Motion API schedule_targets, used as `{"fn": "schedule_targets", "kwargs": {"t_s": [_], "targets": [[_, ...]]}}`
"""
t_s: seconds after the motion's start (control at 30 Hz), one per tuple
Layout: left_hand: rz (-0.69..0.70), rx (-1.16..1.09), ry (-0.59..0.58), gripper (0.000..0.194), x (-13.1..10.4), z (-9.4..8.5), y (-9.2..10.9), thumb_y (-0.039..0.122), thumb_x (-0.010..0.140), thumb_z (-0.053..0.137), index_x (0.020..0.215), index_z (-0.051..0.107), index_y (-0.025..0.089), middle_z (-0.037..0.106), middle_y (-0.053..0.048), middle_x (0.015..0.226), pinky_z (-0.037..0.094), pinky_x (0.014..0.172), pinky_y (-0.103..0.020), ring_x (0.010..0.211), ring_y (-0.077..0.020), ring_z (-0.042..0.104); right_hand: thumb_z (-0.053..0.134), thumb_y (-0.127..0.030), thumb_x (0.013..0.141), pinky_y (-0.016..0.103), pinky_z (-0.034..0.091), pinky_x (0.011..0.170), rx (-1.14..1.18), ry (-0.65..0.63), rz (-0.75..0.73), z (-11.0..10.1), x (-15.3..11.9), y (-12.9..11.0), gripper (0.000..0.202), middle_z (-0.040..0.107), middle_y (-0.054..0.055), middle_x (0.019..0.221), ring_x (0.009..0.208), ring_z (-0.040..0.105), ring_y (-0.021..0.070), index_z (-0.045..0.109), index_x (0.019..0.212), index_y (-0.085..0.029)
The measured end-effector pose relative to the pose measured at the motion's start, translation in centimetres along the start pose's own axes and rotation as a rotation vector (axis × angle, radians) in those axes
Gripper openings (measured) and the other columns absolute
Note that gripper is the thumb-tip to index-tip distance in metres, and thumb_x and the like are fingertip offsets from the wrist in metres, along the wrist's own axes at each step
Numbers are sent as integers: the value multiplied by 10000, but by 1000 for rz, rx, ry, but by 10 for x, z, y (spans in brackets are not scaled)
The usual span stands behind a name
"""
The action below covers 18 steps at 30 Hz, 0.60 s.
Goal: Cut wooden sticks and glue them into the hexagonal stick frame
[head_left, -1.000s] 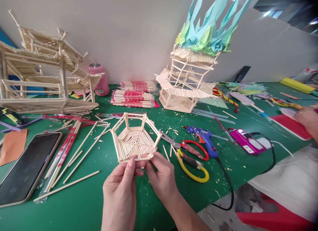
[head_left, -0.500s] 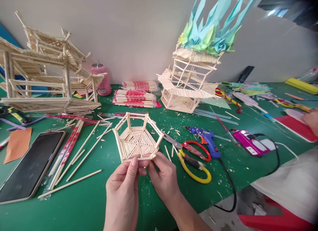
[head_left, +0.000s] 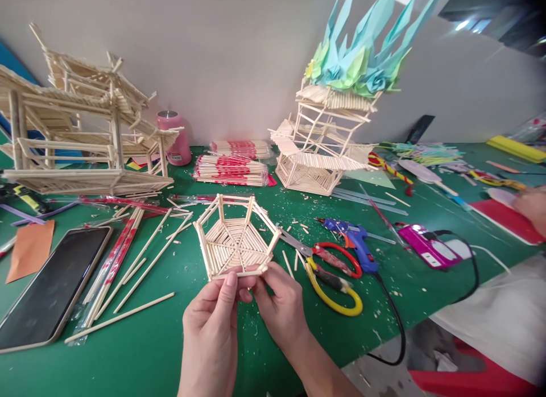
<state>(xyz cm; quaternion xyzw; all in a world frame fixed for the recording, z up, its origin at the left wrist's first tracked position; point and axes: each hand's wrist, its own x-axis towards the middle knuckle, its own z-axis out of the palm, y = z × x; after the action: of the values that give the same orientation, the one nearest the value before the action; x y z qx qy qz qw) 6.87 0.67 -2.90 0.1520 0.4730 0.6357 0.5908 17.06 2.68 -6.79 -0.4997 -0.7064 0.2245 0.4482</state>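
Note:
A small many-sided frame of wooden sticks (head_left: 239, 246), with a web-patterned floor and a raised rail, is tilted towards me above the green table. My left hand (head_left: 215, 317) grips its near edge, thumb on top and fingers beneath. At the near right corner of the same edge, my right hand (head_left: 279, 303) pinches it; some of its fingertips are hidden. Just right of the frame lie scissors (head_left: 330, 272) with red and yellow handles. Beyond them rests a blue glue gun (head_left: 356, 243) with an orange trigger.
Loose sticks (head_left: 140, 272) and a phone (head_left: 55, 283) lie at left. Behind stand a large stick house (head_left: 85, 178), a pink bottle (head_left: 174, 138), wrapped stick bundles (head_left: 232, 169) and a paper-topped stick tower (head_left: 313, 172). A magenta power box (head_left: 429, 246) and another person's hand (head_left: 531, 209) are at right.

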Motion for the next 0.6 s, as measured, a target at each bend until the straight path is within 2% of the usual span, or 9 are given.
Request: {"fn": "schedule_targets", "kwargs": {"t_s": [0.6], "targets": [[-7,2,-23,225,0,-3,0,355,607,787,633,733,138,712,-55,698,494,637,-166,634,-107,556,474,-200,875,295,473,642,25,-17,15,0,0,0,217,639,95,737,707,615,207,649,759,-146]]}}
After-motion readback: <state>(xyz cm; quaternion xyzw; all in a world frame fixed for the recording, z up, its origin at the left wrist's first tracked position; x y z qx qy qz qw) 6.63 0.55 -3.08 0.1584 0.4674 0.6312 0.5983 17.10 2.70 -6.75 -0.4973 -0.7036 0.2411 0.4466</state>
